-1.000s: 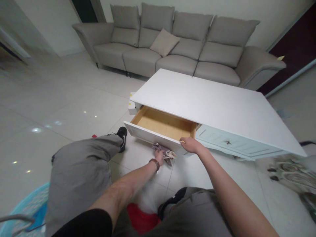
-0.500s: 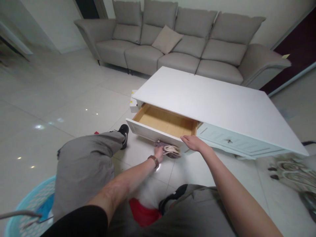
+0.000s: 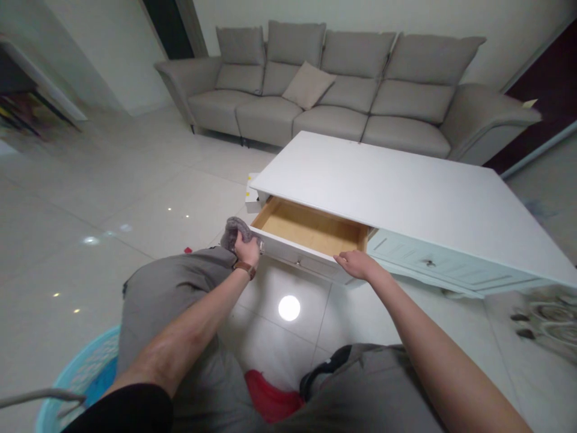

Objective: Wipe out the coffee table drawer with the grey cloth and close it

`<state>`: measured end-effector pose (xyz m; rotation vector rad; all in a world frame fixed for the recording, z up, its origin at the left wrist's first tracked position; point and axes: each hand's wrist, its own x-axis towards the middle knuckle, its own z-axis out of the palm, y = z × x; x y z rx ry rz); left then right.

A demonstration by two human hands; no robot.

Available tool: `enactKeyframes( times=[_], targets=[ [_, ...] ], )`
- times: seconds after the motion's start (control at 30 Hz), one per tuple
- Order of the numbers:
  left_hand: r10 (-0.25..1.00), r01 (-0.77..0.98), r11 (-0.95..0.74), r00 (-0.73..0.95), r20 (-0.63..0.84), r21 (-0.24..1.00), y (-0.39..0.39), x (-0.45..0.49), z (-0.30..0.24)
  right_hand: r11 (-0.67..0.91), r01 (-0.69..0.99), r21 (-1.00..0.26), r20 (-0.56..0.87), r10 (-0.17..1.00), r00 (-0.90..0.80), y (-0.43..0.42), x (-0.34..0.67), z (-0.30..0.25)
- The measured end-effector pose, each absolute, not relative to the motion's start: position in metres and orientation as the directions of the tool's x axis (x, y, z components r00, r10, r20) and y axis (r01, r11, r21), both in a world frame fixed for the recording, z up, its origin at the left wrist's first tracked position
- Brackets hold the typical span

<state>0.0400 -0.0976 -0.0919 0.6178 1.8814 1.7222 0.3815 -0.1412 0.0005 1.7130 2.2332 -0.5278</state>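
Observation:
A grey cloth (image 3: pixel 234 231) is bunched in my left hand (image 3: pixel 247 249), which is closed on it at the left end of the open drawer (image 3: pixel 288 251). The cloth lies against the drawer front's left edge. My right hand (image 3: pixel 354 263) grips the top edge of the drawer front near its right end, fingers curled over the rim. Bare wood shows inside the drawer, which sticks out from the white coffee table (image 3: pixel 383 186). A small knob (image 3: pixel 298 262) sits on the drawer front.
A long grey sofa (image 3: pixel 333 111) with a beige cushion (image 3: pixel 309 85) stands behind the table. A white box (image 3: pixel 253 201) is by the table's left end. At lower left is a blue basket (image 3: pixel 76 361); a red object (image 3: pixel 270 397) lies between my legs.
My left hand has moved left and up with the cloth, from below the middle of the drawer front to its left end. My right hand stays on the drawer's edge.

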Motion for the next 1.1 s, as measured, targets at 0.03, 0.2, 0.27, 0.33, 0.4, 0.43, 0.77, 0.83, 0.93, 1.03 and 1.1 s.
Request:
enactKeyframes(
  times=[0.03, 0.2, 0.27, 0.33, 0.4, 0.43, 0.77, 0.83, 0.93, 1.03, 1.1],
  targets=[
    [0.666, 0.040, 0.098, -0.746, -0.035, 0.994, -0.107, 0.052, -0.090, 0.233, 0.967, -0.107, -0.428, 0.866, -0.256, -0.140, 0.380, 0.000],
    [0.834, -0.126, 0.102, -0.530, -0.153, 0.987, -0.157, 0.134, -0.087, 0.239, 0.968, -0.075, -0.427, 0.870, -0.248, -0.136, 0.377, 0.002],
    [0.873, -0.209, 0.117, -0.444, -0.201, 0.971, -0.168, 0.159, -0.087, 0.235, 0.970, -0.054, -0.427, 0.873, -0.235, -0.135, 0.376, 0.002],
    [0.870, -0.291, 0.101, -0.438, -0.227, 0.951, -0.171, 0.167, -0.090, 0.226, 0.974, -0.036, -0.418, 0.882, -0.220, -0.136, 0.375, 0.002],
    [0.852, -0.297, 0.082, -0.475, -0.222, 0.951, -0.166, 0.157, -0.094, 0.209, 0.977, -0.028, -0.407, 0.891, -0.202, -0.138, 0.375, 0.000],
    [0.842, -0.256, 0.083, -0.499, -0.205, 0.963, -0.162, 0.147, -0.097, 0.203, 0.979, -0.027, -0.403, 0.894, -0.196, -0.140, 0.376, -0.001],
    [0.745, 0.271, 0.137, -0.662, 0.081, 0.953, -0.129, 0.070, -0.095, 0.233, 0.971, -0.049, -0.379, 0.895, -0.234, -0.147, 0.382, 0.002],
    [0.806, 0.377, 0.123, -0.578, 0.129, 0.918, -0.136, 0.074, -0.086, 0.228, 0.973, -0.046, -0.383, 0.895, -0.227, -0.148, 0.382, 0.002],
    [0.942, 0.615, -0.050, -0.232, 0.242, 0.787, -0.144, 0.089, -0.074, 0.220, 0.975, -0.033, -0.391, 0.895, -0.215, -0.148, 0.382, 0.000],
    [0.956, 0.785, -0.280, 0.175, 0.236, 0.553, -0.149, 0.111, -0.064, 0.225, 0.974, -0.037, -0.400, 0.890, -0.221, -0.146, 0.385, -0.003],
    [0.930, 0.822, -0.365, 0.309, 0.196, 0.436, -0.151, 0.129, -0.059, 0.228, 0.972, -0.057, -0.402, 0.886, -0.231, -0.143, 0.387, -0.004]
  ],
)
